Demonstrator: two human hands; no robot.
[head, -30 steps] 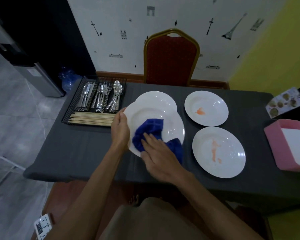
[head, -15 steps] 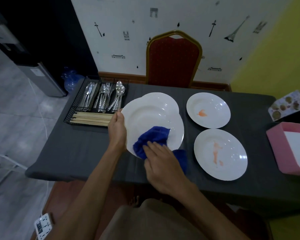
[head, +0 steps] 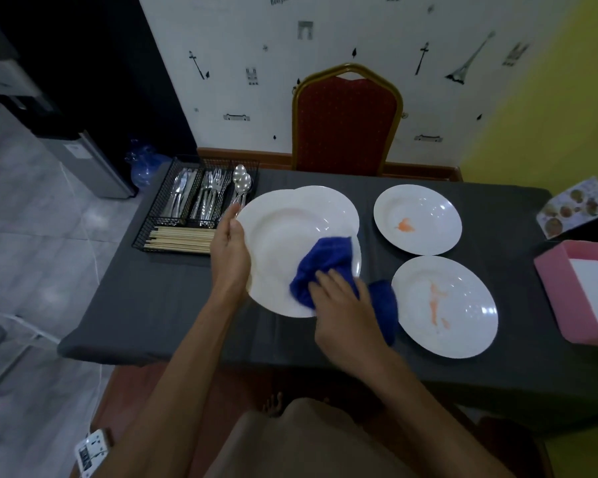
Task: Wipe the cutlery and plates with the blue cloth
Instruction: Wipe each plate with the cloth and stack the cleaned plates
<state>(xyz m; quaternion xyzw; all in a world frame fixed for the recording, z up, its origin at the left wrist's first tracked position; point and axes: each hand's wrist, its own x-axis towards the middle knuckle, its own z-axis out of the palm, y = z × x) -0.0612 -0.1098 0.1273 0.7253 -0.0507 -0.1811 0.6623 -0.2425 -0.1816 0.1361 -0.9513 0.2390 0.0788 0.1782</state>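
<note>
**Plate held at centre frame, blue cloth pressed on its lower right**

L hand (head: 230, 250) grips the left rim of a white plate (head: 283, 236) at centre frame; thumb lies along the rim edge, fingers go behind it & can't be seen. Plate is tilted, face toward the camera, lower edge over the dark counter (head: 166, 305).

R hand (head: 342, 305) lies on the blue cloth (head: 328, 260), fingers stretched fairly flat & close together, pressing the cloth onto the plate's lower-right part. Thumb hidden. Cloth is bunched under the fingertips; a loose end trails off past the plate rim to the right of the wrist.

Second white plate (head: 339, 205) sits just behind the held one, upper right of it, mostly covered. Right of centre: a plate w/ an orange smear (head: 425, 201) in the upper spot, and a larger smeared plate (head: 463, 298) below it, near the cloth's loose end but apart from it.

Upper left of the counter: black wire tray (head: 152, 208) w/ knives (head: 180, 194), forks (head: 209, 194) & spoons (head: 242, 182) in separate compartments, chopsticks (head: 180, 239) lying crosswise in the front one. L hand is just beside the tray's right end.

Far right edge: pink box (head: 553, 294) w/ white sheet inside; printed leaflet (head: 577, 208) above it. Red chair w/ gold frame (head: 346, 129) stands behind the counter, top centre.
</note>
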